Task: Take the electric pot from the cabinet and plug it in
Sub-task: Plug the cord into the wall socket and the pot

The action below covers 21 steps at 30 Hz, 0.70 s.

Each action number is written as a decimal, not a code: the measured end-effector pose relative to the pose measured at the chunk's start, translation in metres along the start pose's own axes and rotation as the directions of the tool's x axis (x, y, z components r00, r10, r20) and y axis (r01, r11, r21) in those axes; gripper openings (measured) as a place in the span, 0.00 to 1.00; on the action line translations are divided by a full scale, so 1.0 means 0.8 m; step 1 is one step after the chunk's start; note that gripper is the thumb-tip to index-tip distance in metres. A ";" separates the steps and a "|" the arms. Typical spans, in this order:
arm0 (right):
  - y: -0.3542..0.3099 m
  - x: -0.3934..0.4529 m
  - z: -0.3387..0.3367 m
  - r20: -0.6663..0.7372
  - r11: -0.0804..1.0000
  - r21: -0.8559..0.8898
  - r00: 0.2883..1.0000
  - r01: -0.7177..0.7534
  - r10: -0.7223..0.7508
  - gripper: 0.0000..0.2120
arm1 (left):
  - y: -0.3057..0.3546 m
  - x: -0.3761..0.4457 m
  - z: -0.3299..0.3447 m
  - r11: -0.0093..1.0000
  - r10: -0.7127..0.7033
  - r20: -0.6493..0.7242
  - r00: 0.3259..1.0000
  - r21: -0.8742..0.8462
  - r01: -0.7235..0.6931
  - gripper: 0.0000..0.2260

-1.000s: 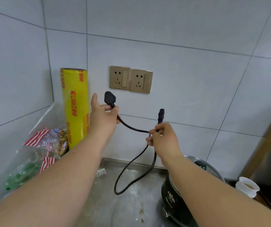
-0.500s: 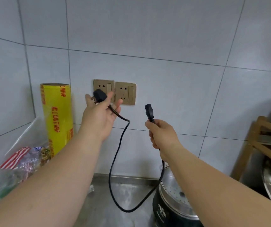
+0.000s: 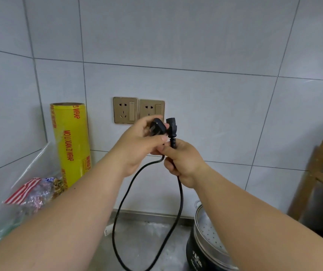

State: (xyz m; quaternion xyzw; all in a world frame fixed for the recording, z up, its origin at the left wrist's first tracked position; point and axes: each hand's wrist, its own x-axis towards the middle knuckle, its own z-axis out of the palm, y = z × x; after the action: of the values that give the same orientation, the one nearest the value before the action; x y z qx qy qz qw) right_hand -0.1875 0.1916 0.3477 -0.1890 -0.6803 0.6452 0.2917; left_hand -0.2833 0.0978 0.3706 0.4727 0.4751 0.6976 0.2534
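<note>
The main risk, as I judge it, is a mix-up of ends: both ends of the cord are bunched together just in front of the 2 sockets, so the wrong end could be steered at the wall, or the plug could go in twisted and miss the slots. The left hand's fingertips sit close to the plug's prongs, so a finger could touch metal as it goes in. The slack loop hangs low toward the counter and could snag on the pot or drag across its steamer insert if either hand pulls away sharply. The wrap roll stands upright near the back-left corner and looks top-heavy; a swing of the left forearm could tip it.

The left hand is curled shut around the plug, thumb pressed along its lower side, fingers over the top. The right hand is pinched closed on the cord just below the connector, which sticks up beside the plug, touching or nearly touching it. The hands themselves touch.

The pot sits on the counter at the front right, below the right forearm, lid off, with no cord attached on the side shown.
</note>
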 end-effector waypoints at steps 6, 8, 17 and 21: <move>0.002 0.001 -0.028 0.245 0.996 0.026 0.967 -0.082 0.073 0.05 | 0.009 0.003 -0.025 0.994 -0.070 0.361 0.930 0.103 0.035 0.21; 0.004 0.001 -0.028 0.284 0.995 0.013 0.954 -0.100 0.092 0.06 | 0.008 0.009 -0.024 0.990 -0.088 0.313 0.946 0.131 0.049 0.21; 0.017 0.019 -0.025 -0.022 0.989 -0.032 0.990 -0.143 0.143 0.09 | -0.011 0.031 -0.016 0.874 0.045 -0.125 0.991 0.486 0.021 0.10; 0.023 0.025 -0.033 -0.229 0.981 0.012 0.954 -0.196 0.193 0.10 | -0.022 0.054 -0.031 0.780 0.218 -0.473 0.854 0.611 0.139 0.12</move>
State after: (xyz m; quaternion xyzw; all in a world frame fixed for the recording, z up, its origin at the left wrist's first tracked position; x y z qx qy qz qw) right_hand -0.1879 0.2264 0.3327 -0.3297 -0.6236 0.6410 0.3025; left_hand -0.3257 0.1298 0.3702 0.3334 0.7185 0.6062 -0.0709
